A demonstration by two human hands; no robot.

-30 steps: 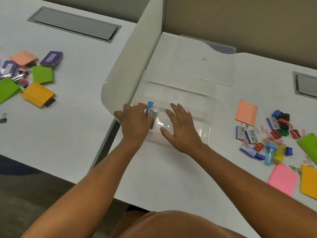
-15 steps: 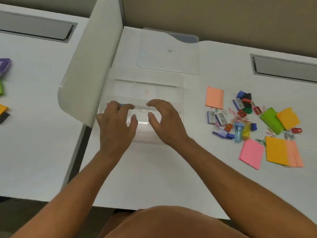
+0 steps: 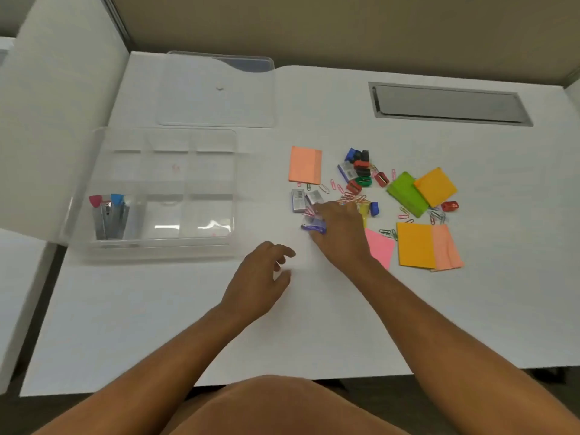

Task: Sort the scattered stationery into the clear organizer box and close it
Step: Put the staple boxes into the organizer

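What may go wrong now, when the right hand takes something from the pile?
The right hand lies on a dense pile, so loose paper clips may catch or scatter. The box is clear with clear dividers, so an item may land in the wrong compartment. The lid lies apart behind the box, easy to forget.

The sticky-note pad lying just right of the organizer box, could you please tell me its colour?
The sticky-note pad is salmon orange, seen in the head view.

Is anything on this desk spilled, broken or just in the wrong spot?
Nothing looks broken. The oddity is the loose heap of coloured paper clips, sharpeners and sticky-note pads scattered right of the clear plastic organizer box, whose flat clear lid lies detached behind it.
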